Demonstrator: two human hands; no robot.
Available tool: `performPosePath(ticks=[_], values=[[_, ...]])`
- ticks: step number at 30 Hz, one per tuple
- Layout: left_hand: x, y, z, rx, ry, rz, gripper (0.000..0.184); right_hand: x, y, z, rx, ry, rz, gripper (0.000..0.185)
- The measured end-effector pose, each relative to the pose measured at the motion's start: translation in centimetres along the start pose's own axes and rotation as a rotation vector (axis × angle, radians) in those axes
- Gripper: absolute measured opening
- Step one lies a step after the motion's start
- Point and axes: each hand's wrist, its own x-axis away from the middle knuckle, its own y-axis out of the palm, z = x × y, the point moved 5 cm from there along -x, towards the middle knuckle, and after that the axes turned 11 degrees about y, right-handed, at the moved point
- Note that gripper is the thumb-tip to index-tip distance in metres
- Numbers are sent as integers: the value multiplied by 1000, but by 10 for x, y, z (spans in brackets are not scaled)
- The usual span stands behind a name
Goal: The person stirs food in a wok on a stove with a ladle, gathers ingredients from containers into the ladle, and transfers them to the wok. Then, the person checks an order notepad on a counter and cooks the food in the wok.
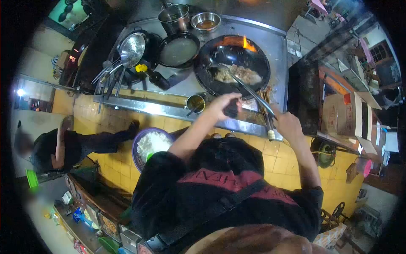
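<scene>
A black wok (203, 80) sits on the stove, with pale, chopped-looking food (247, 76) in it and an orange flame (248, 43) at its far rim. My right hand (289, 125) is wrapped round the handle of a long metal ladle (253, 92); its head reaches into the food and is partly hidden. Near the wok's close rim, my left hand (224, 106) curls round something dark that I cannot make out. A bundle of thin sticks like a wok brush (265, 111) lies between the wok and my right hand.
Left of the wok stand a pan of liquid (179, 51), a strainer (132, 48), a dark bottle (158, 79) and a small metal cup (196, 103). A pot (173, 23) and bowl (206, 21) stand behind. A rice basin (135, 154) is low left; another person (46, 148) is farther left.
</scene>
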Motion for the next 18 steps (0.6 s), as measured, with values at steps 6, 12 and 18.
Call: performPosePath(ticks=[6, 12, 18], values=[[40, -7, -60, -309, 109, 170, 13, 16, 4, -7, -42, 136, -35, 48], [-9, -42, -4, -367, 157, 80, 15, 9, 41, -1, -157, 191, -47, 55], [51, -26, -64, -416, 70, 154, 15, -16, 18, 53, -366, 255, -122, 45]])
